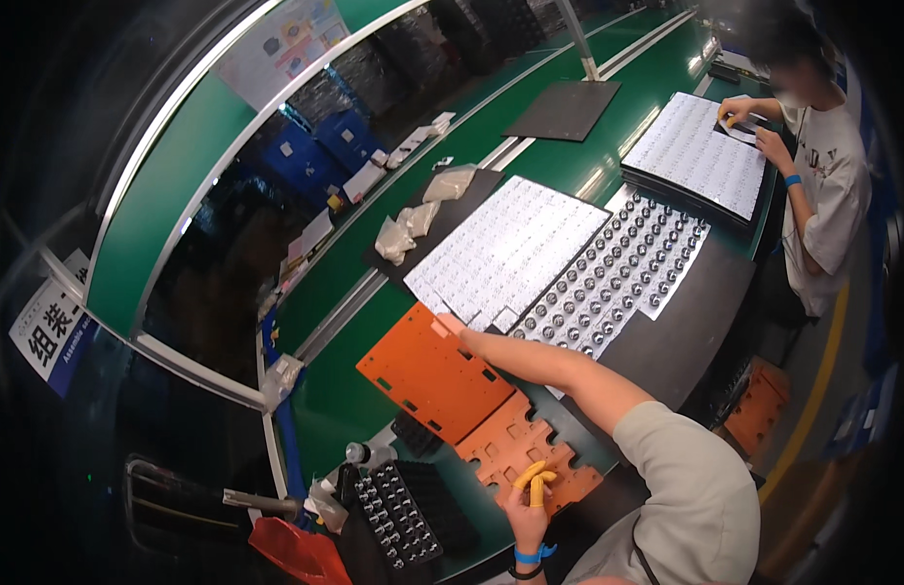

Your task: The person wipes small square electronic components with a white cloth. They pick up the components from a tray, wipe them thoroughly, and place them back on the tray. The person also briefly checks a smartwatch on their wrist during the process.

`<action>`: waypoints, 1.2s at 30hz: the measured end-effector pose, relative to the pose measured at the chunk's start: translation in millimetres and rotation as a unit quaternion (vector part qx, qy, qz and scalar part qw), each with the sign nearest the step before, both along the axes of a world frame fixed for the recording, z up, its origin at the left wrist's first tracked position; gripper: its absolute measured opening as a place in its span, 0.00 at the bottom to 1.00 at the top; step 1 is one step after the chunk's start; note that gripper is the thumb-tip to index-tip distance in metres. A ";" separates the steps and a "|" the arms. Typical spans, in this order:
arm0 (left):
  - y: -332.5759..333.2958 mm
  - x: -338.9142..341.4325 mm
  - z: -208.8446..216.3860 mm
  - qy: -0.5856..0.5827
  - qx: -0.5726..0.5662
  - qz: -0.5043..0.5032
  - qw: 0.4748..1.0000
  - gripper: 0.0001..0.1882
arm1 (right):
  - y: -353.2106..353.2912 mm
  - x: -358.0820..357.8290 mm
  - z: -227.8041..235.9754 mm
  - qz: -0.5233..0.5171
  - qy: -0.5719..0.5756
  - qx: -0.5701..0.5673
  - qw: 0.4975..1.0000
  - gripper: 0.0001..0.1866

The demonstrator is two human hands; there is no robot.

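Note:
My left hand [528, 507] has yellow finger covers and a blue wristband. It is over the lower orange slotted plate [505, 439], its covered fingers drawn together; anything between them is too small to make out. My right arm stretches across to the far side, and my right hand [449, 328] is at the far corner of the flat orange panel [427, 375], beside the white sheet [510, 249]. The fingers of that hand are small and blurred, so their grip is unclear. The panel and the slotted plate lie edge to edge.
A sheet with rows of dark round parts [613, 278] lies right of the white sheet. A black tray of shiny parts [398, 517] sits at lower left. Plastic bags [413, 224] lie on a dark mat. At the far right a co-worker [812, 185] handles another white sheet [695, 151].

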State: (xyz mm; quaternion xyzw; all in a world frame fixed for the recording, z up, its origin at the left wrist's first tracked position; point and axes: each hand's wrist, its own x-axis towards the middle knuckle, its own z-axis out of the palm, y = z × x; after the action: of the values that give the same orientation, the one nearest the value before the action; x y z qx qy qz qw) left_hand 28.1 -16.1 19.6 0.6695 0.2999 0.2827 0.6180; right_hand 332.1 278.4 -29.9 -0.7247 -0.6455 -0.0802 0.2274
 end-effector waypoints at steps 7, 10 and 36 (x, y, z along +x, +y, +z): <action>2.0 0.8 -4.2 -0.026 -0.013 -0.022 0.999 0.14 | -10.7 7.3 7.0 -0.020 -0.010 -0.007 1.000 0.12; 2.1 0.6 -3.7 -0.022 -0.019 -0.021 0.999 0.14 | -12.2 0.8 0.6 -0.031 -0.016 -0.010 0.999 0.13; 2.2 4.0 4.0 -0.008 -0.018 0.001 1.000 0.14 | -54.1 47.1 42.0 0.124 -0.189 0.058 0.973 0.05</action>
State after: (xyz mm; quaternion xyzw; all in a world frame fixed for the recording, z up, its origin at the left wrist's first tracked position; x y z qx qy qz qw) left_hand 32.1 -13.9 23.7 0.6557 0.3007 0.2835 0.6319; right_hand 379.2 224.3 12.1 -0.5969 -0.7555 -0.2238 0.1511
